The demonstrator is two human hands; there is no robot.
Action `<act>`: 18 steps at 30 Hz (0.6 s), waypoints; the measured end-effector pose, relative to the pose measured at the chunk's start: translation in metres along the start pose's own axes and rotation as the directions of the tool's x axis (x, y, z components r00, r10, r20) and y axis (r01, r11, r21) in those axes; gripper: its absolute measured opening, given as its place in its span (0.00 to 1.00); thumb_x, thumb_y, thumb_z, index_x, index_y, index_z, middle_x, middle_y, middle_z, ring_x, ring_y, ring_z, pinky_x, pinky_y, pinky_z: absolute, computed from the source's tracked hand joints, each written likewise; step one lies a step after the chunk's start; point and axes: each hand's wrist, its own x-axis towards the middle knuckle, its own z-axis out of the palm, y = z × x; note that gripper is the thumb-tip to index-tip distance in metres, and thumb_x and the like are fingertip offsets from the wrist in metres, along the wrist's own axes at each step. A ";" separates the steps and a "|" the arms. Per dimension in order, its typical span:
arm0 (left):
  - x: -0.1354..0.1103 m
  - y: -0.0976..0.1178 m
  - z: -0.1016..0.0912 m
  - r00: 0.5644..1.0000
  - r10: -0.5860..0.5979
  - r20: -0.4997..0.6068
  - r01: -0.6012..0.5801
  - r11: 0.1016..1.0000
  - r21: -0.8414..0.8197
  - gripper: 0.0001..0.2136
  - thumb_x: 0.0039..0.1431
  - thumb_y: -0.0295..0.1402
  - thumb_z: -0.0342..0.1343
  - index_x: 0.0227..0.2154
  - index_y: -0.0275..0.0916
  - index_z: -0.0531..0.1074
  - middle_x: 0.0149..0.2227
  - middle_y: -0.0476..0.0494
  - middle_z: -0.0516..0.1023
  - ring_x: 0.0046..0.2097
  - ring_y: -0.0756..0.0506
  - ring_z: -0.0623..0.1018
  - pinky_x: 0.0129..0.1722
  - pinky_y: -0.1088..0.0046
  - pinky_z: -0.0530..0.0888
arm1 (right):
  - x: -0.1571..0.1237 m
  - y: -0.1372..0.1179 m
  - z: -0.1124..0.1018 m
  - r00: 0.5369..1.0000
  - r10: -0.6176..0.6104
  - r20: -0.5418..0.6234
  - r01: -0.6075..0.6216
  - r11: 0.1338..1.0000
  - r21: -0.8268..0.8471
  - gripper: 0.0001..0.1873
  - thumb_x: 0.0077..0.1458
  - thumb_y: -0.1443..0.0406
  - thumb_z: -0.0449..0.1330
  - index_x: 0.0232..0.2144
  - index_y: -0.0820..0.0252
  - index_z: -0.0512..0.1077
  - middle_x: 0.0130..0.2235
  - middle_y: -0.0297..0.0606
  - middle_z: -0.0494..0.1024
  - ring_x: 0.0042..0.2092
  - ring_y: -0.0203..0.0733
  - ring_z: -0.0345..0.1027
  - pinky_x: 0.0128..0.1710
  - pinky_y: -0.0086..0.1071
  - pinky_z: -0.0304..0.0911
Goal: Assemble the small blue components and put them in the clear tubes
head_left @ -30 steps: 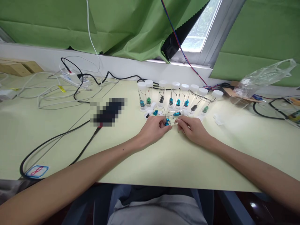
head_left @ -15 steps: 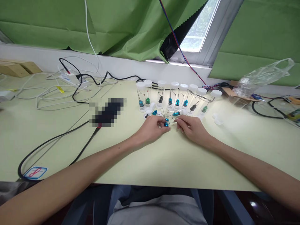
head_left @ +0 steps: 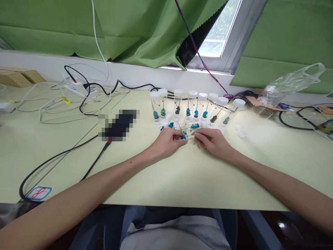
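My left hand (head_left: 168,141) rests on the pale green table (head_left: 182,180), fingers pinched on a small blue part with thin wire legs (head_left: 184,136). My right hand (head_left: 212,141) lies right beside it, fingertips pinched on the wire end of the same part. Just behind both hands stands a row of several clear tubes with white caps (head_left: 194,106), each holding a small blue, green or black part. One clear tube (head_left: 194,125) lies on its side with a blue part in it, and another loose blue part (head_left: 171,125) lies near my left hand.
A blurred dark device (head_left: 119,125) with a black cable (head_left: 65,154) lies to the left. White and black cables and a power strip (head_left: 78,88) fill the back left. A plastic bag (head_left: 291,85) and more cables lie at the back right. Loose white caps (head_left: 240,132) sit right of the tubes.
Both hands have stayed pinched on the small blue part, with only slight finger movement. The view has shifted a little.
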 end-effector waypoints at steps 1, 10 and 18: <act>0.000 0.001 0.000 1.000 0.008 0.000 -0.008 1.000 0.007 0.12 0.56 0.38 0.58 0.21 0.36 0.72 0.20 0.52 0.64 0.25 0.51 0.60 0.26 0.72 0.56 | 0.000 0.001 0.000 1.000 -0.006 0.002 0.006 1.000 0.009 0.18 0.67 0.59 0.52 0.28 0.59 0.73 0.23 0.33 0.73 0.24 0.35 0.66 0.28 0.29 0.63; -0.001 0.004 -0.002 0.999 0.034 0.000 -0.034 0.999 0.039 0.15 0.55 0.39 0.57 0.19 0.36 0.70 0.18 0.52 0.60 0.25 0.51 0.58 0.26 0.71 0.54 | -0.002 0.012 0.000 0.994 -0.111 -0.008 0.111 0.994 0.022 0.14 0.67 0.61 0.52 0.40 0.57 0.77 0.30 0.37 0.78 0.27 0.37 0.71 0.29 0.32 0.69; -0.001 0.002 -0.003 1.000 0.015 0.025 -0.016 1.000 0.025 0.14 0.56 0.39 0.57 0.20 0.35 0.71 0.20 0.51 0.62 0.26 0.51 0.58 0.26 0.71 0.54 | -0.002 0.015 -0.001 0.986 -0.167 -0.005 0.167 0.986 0.019 0.14 0.67 0.63 0.52 0.41 0.58 0.78 0.28 0.38 0.78 0.27 0.37 0.70 0.31 0.33 0.69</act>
